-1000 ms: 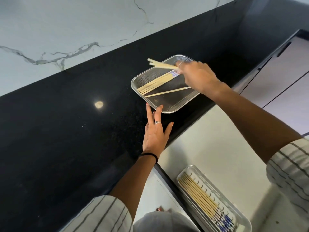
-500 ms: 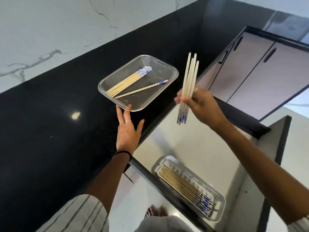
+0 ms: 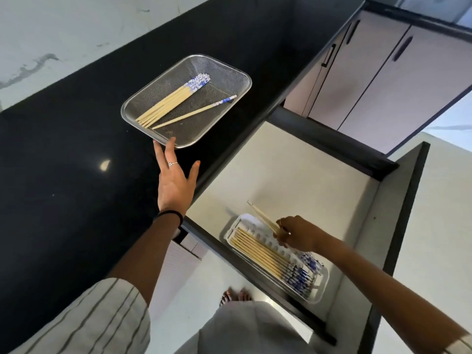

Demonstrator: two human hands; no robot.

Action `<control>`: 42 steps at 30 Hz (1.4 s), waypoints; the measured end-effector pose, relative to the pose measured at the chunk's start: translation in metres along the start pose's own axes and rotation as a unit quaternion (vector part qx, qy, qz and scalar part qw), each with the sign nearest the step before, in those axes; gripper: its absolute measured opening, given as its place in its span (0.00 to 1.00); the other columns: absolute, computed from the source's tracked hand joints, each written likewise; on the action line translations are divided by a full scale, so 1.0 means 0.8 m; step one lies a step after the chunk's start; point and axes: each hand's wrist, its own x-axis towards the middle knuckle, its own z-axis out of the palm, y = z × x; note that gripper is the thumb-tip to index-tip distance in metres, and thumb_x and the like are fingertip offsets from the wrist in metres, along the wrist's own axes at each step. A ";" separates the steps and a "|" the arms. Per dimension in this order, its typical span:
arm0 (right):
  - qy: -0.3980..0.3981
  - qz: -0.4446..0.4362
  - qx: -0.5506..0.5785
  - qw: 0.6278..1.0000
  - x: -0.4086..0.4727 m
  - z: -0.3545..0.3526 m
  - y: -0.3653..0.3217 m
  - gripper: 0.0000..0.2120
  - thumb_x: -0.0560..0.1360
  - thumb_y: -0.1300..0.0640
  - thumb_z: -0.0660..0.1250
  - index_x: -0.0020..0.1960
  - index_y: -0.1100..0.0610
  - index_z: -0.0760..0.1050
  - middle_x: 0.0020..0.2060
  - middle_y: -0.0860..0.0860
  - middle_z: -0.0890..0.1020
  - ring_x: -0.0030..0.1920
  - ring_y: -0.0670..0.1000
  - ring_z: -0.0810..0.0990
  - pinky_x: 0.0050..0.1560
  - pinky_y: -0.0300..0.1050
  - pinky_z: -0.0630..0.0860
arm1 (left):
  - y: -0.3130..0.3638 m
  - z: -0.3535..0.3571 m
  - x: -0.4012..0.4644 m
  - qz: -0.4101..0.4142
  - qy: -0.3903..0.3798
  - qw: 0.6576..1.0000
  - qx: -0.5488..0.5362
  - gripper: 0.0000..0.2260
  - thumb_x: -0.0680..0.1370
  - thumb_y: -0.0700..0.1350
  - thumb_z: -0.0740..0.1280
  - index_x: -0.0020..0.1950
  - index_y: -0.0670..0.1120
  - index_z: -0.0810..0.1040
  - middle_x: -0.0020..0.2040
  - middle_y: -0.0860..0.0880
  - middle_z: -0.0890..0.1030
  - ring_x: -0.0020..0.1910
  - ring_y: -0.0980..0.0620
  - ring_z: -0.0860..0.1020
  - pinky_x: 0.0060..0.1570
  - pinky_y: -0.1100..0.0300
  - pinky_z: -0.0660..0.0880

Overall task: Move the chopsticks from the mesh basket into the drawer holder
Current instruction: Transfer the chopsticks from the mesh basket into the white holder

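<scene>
A metal mesh basket [image 3: 229, 72] sits on the black counter. Inside it lie a bundle of several bamboo chopsticks [image 3: 168, 103] with blue-and-white ends and one single chopstick [image 3: 194, 112] beside them. My left hand [image 3: 176, 185] rests flat and open on the counter, its fingertips touching the basket's near rim. Down in the open drawer, a white holder [image 3: 322, 282] has several chopsticks [image 3: 258, 252] lying in a row. My right hand [image 3: 297, 233] is over the holder, shut on a few chopsticks [image 3: 260, 216] whose tips slant up to the left.
The black counter [image 3: 63, 187] runs along a marble wall. The pale drawer floor [image 3: 293, 169] stretches beyond the holder, with a dark drawer front [image 3: 255, 279] at the near edge. Cabinet doors [image 3: 383, 72] with dark handles stand at the upper right. My feet show below.
My right hand lifted a few chopsticks out of the basket, swung them right and down, and now holds them over the drawer holder. My left hand stayed by the basket.
</scene>
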 end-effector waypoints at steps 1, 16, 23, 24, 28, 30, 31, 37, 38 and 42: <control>-0.003 0.005 -0.017 1.000 0.002 0.010 0.001 0.08 0.75 0.59 0.64 0.52 0.61 0.76 0.51 0.59 0.82 0.50 0.57 0.81 0.48 0.46 0.76 | 0.000 0.000 0.000 0.001 0.002 1.000 0.002 0.31 0.79 0.53 0.64 0.77 0.56 0.51 0.79 0.46 0.43 0.65 0.36 0.72 0.57 0.46 0.76; 0.053 -0.004 -0.243 0.969 0.022 0.094 -0.010 0.12 0.80 0.62 0.58 0.59 0.59 0.76 0.55 0.54 0.83 0.54 0.56 0.83 0.53 0.48 0.77 | -0.012 0.010 0.004 0.010 0.025 1.000 -0.006 0.33 0.77 0.49 0.69 0.76 0.55 0.54 0.79 0.46 0.48 0.71 0.43 0.67 0.62 0.64 0.62; 0.069 -0.056 -0.257 0.962 0.027 0.105 -0.005 0.12 0.80 0.64 0.57 0.61 0.61 0.73 0.54 0.55 0.81 0.51 0.57 0.83 0.46 0.50 0.79 | -0.014 0.011 0.007 0.013 0.029 0.999 -0.007 0.34 0.77 0.48 0.70 0.76 0.53 0.54 0.79 0.44 0.49 0.72 0.43 0.66 0.64 0.62 0.63; 0.074 -0.063 -0.265 0.959 0.027 0.106 -0.002 0.12 0.79 0.64 0.57 0.62 0.62 0.72 0.54 0.56 0.80 0.51 0.57 0.83 0.45 0.51 0.80 | -0.014 0.011 0.007 0.016 0.030 0.999 -0.007 0.34 0.77 0.48 0.70 0.76 0.53 0.54 0.79 0.44 0.49 0.72 0.44 0.66 0.65 0.63 0.62; 0.084 -0.054 -0.281 0.955 0.022 0.107 -0.001 0.12 0.80 0.62 0.57 0.62 0.64 0.70 0.52 0.57 0.82 0.48 0.59 0.84 0.44 0.51 0.80 | -0.014 0.011 0.007 0.016 0.032 0.999 -0.007 0.34 0.76 0.49 0.70 0.76 0.53 0.54 0.79 0.44 0.49 0.71 0.44 0.67 0.64 0.63 0.63; 0.097 -0.054 -0.287 0.951 0.020 0.106 -0.002 0.13 0.81 0.60 0.56 0.63 0.65 0.68 0.49 0.58 0.83 0.46 0.58 0.85 0.43 0.49 0.80 | -0.014 0.011 0.007 0.021 0.035 0.999 -0.012 0.34 0.76 0.49 0.70 0.76 0.53 0.54 0.79 0.44 0.49 0.71 0.44 0.66 0.64 0.69 0.61; 0.095 -0.060 -0.296 0.949 0.019 0.106 -0.002 0.15 0.79 0.58 0.60 0.62 0.64 0.70 0.46 0.57 0.84 0.43 0.56 0.85 0.39 0.47 0.81 | -0.015 0.011 0.007 0.026 0.036 0.999 -0.014 0.34 0.76 0.48 0.70 0.76 0.52 0.55 0.79 0.44 0.50 0.72 0.45 0.66 0.63 0.74 0.59; 0.113 -0.040 -0.357 0.926 0.012 0.105 -0.002 0.20 0.64 0.50 0.76 0.53 0.58 0.82 0.27 0.50 0.83 0.24 0.46 0.81 0.22 0.36 0.74 | -0.017 0.013 0.008 0.035 0.034 0.999 -0.019 0.34 0.76 0.48 0.70 0.76 0.49 0.55 0.78 0.42 0.51 0.72 0.45 0.65 0.57 0.85 0.55; 0.111 -0.045 -0.354 0.927 0.011 0.104 -0.001 0.19 0.71 0.52 0.71 0.58 0.59 0.78 0.33 0.51 0.84 0.29 0.48 0.84 0.27 0.39 0.77 | -0.018 0.013 0.008 0.036 0.035 0.999 -0.017 0.34 0.76 0.48 0.70 0.76 0.49 0.55 0.78 0.41 0.51 0.72 0.45 0.65 0.57 0.85 0.55; 0.119 -0.076 -0.312 0.939 0.019 0.113 0.009 0.20 0.80 0.61 0.57 0.69 0.68 0.60 0.52 0.61 0.81 0.47 0.60 0.84 0.44 0.50 0.81 | -0.017 0.012 0.008 0.038 0.036 0.999 -0.015 0.34 0.77 0.48 0.70 0.77 0.49 0.55 0.78 0.41 0.51 0.72 0.45 0.65 0.58 0.84 0.55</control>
